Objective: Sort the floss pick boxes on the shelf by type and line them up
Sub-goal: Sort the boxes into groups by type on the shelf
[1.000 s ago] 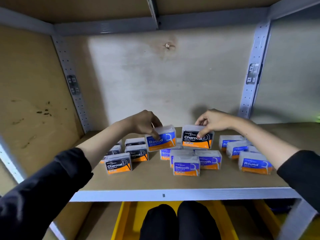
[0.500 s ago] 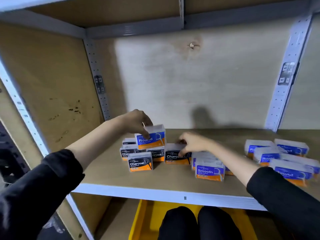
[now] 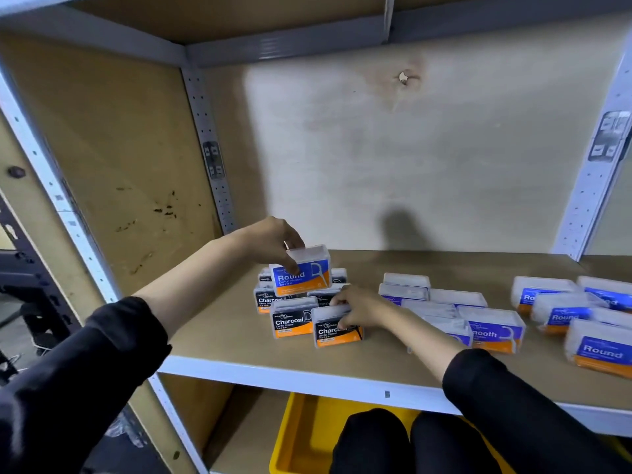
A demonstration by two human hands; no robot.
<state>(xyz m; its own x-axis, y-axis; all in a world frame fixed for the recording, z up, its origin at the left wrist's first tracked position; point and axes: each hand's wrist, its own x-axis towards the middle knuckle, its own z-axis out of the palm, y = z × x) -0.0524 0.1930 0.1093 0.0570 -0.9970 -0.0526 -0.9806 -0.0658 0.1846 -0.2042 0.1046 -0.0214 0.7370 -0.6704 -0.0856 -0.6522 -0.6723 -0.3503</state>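
Left hand (image 3: 270, 242): fingers and thumb pinch the held Round box (image 3: 302, 273) by its top, middle of the frame, above the Charcoal group (image 3: 290, 321); I cannot tell whether it touches them.
Right hand (image 3: 359, 307): curled over the front Charcoal box (image 3: 333, 333), which stands on the shelf (image 3: 239, 333).
Charcoal group: black labels, huddled left of centre.
Smooth boxes (image 3: 492, 331): right of centre, partly behind the right forearm.
Round group (image 3: 602, 350): far right edge, well apart from the Charcoal group.
Lower frame: yellow bin (image 3: 307, 436) under the shelf.
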